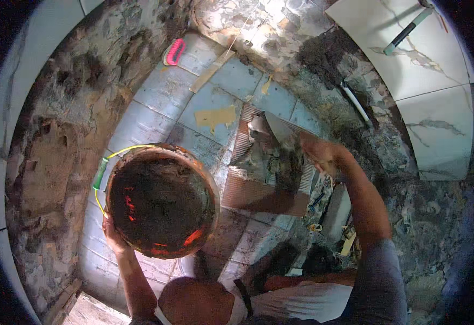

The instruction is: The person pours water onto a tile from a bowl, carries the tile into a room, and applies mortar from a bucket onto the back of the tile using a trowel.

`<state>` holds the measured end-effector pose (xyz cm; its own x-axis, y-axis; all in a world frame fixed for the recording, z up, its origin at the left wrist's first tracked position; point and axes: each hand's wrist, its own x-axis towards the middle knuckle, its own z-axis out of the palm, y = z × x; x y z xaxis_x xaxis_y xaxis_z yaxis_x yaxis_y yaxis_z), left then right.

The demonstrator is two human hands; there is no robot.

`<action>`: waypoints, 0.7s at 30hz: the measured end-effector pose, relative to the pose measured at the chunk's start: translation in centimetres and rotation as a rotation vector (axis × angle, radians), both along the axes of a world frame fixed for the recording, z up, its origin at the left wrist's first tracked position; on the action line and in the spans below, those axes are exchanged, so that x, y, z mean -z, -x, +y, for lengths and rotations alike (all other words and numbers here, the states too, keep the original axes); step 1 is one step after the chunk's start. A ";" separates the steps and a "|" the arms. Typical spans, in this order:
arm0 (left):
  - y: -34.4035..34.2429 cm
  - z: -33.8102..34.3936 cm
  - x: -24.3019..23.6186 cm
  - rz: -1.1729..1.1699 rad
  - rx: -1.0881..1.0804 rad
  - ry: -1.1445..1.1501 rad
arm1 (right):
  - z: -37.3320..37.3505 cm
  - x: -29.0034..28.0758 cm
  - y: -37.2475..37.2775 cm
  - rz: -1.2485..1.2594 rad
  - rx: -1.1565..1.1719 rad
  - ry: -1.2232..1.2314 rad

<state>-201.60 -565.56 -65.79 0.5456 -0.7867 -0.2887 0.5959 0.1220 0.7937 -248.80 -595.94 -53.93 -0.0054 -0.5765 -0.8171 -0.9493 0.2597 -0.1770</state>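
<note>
A round bucket (164, 203) with a dirty, crusted rim stands at the left, its inside dark. My left hand (116, 238) is closed on its lower left side, near where the yellow wire handle with a green grip (101, 173) meets the rim. Right of the bucket lies a reddish-brown ribbed tile (264, 195), its ridged back facing up and partly covered with wet grey mortar (275, 165). Above it my right hand (326, 154) is closed on a trowel; its grey pointed blade (280, 130) reaches over the mortar, while the handle is hidden in my fingers.
Blue-grey floor tiles (204, 105) with tape pieces lie beneath. A pink brush (175, 52) lies at the far end. Rough walls close in on both sides. A white tube (357, 105) and a hammer-like tool (408, 31) are at the right. Debris (348, 241) lies by my right forearm.
</note>
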 end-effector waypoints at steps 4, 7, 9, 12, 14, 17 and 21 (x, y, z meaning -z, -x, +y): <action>0.2 -0.5 -0.3 -0.005 0.000 -0.033 | -2.5 10.2 2.8 -0.314 0.689 -0.448; -0.4 -0.1 0.9 0.011 0.000 -0.006 | -0.4 13.6 6.3 -0.557 0.688 -0.628; 0.1 -0.5 0.1 0.021 -0.004 -0.014 | 0.1 14.7 8.3 -0.747 0.611 -0.748; 0.8 -1.3 -0.5 0.052 0.002 0.010 | 1.4 14.0 8.9 -0.469 0.039 -0.492; 1.2 -1.4 -1.0 0.079 0.016 0.052 | 2.5 13.0 9.1 -0.262 -0.326 -0.309; 0.4 -0.5 -1.6 0.045 0.025 0.029 | 5.3 4.4 -3.9 0.152 -0.360 -0.371; 0.8 -1.3 -1.2 0.023 0.045 0.034 | 4.9 3.0 -1.1 0.128 0.041 -0.494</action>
